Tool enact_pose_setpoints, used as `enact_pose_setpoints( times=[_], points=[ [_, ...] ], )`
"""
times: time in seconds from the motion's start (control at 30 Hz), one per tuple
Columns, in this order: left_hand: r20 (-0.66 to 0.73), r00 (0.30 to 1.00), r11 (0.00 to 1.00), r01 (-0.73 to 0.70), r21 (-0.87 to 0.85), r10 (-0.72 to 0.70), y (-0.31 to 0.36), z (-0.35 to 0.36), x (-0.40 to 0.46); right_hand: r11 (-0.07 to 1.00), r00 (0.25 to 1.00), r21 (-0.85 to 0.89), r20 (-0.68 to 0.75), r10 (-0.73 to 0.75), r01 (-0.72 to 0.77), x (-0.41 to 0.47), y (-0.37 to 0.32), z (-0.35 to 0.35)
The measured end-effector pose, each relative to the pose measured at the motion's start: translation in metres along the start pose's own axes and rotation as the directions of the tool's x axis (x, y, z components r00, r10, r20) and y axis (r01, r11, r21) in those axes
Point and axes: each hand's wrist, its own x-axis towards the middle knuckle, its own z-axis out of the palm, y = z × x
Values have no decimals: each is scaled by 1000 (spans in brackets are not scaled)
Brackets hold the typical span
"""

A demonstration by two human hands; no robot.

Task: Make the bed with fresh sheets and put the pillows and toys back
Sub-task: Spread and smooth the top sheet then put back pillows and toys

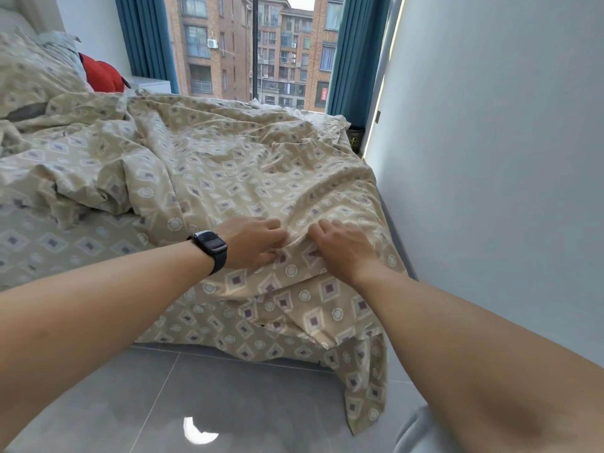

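Both hands (255, 241) (343, 246) on the rumpled duvet cover (228, 165)

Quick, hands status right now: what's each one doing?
Left hand: fingers curled, pinching a fold of the patterned duvet cover.
Right hand: fingers bent on the same fold, apparently gripping it.
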Motion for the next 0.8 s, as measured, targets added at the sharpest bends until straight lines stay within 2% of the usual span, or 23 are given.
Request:
enact_pose_setpoints(
  times=[0.07, 0.13, 0.17, 0.23, 0.33, 0.43, 0.53, 0.6, 0.63, 0.7, 0.73, 0.77, 0.8],
  points=[
    [-28, 1000, 999, 15, 46, -13, -5, 2, -3, 1000, 1000, -6, -26, 4, -5, 1, 0, -1],
    [-56, 997, 997, 64, 46, -61, -7, 2, -6, 1000, 1000, -25, 0, -11, 11, 1, -1, -6],
    [-65, 994, 995, 92, 42, -89, -8, 1, -6, 1000, 999, 19, 40, -1, 0, 1, 0, -11],
    [-37, 987, 987, 160, 27, -159, -13, 2, -8, 985, 974, 157, 223, 33, -70, 2, 5, -23],
    [18, 976, 976, 217, 7, -217, -21, 0, -12, 953, 865, 206, 493, 94, -221, 6, 16, -42],
    [74, 974, 976, 216, -4, -215, -25, -3, -13, 886, 772, 296, 627, 102, -357, 2, 19, -48],
    [76, 969, 972, 236, 0, -236, -23, -6, -12, 719, 783, 480, 605, 144, -503, -4, 25, -43],
    [76, 965, 968, 251, -3, -250, -21, -6, -10, 607, 796, 526, 490, 355, -595, -5, 37, -37],
    [74, 964, 966, 257, 2, -256, -20, -6, -9, 574, 761, 500, 420, 495, -649, -5, 44, -33],
    [67, 961, 964, 267, 5, -267, -20, -5, -9, 444, 597, 422, 372, 711, -791, -10, 58, -26],
    [64, 961, 963, 271, 8, -271, -20, -5, -9, 309, 465, 379, 443, 767, -872, -16, 64, -20],
    [64, 960, 962, 273, 10, -273, -20, -4, -9, 165, 349, 357, 545, 762, -919, -21, 67, -14],
    [62, 959, 961, 276, 12, -277, -19, -3, -9, 37, 286, 363, 664, 691, -931, -26, 69, -9]
  ],
)
